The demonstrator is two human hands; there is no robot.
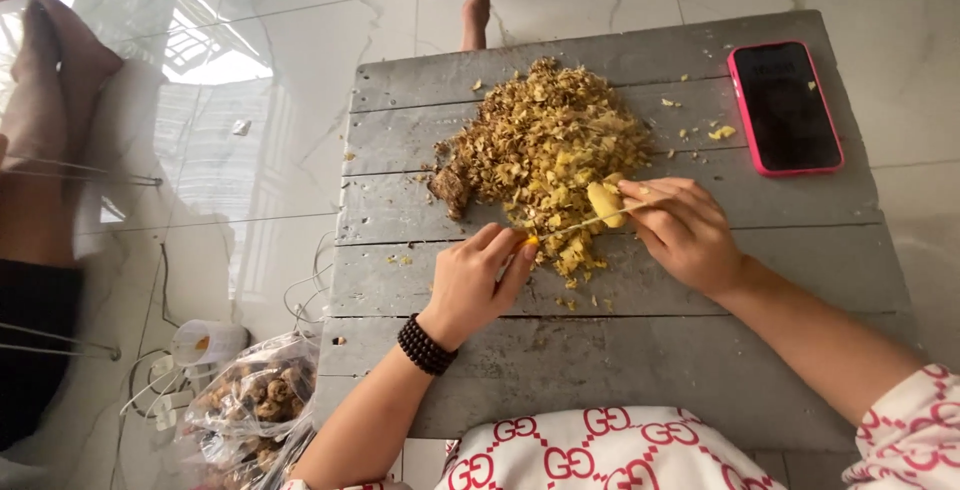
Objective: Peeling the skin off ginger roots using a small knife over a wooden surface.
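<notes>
My left hand (478, 280), with a black bead bracelet (425, 346) at the wrist, grips a small knife (580, 223) by its yellow handle; the thin blade reaches right. My right hand (680, 230) pinches a peeled yellow root piece (604, 202) against the blade. Both hands work at the near edge of a big heap of brown and yellow peelings (545, 145) on a grey wooden board table (640, 350).
A phone in a pink case (786, 107) lies at the table's far right. A clear plastic bag of knobbly brown roots (255, 405) sits on the marble floor at the lower left, by white cables. Another person's bare feet (50, 80) rest at the left.
</notes>
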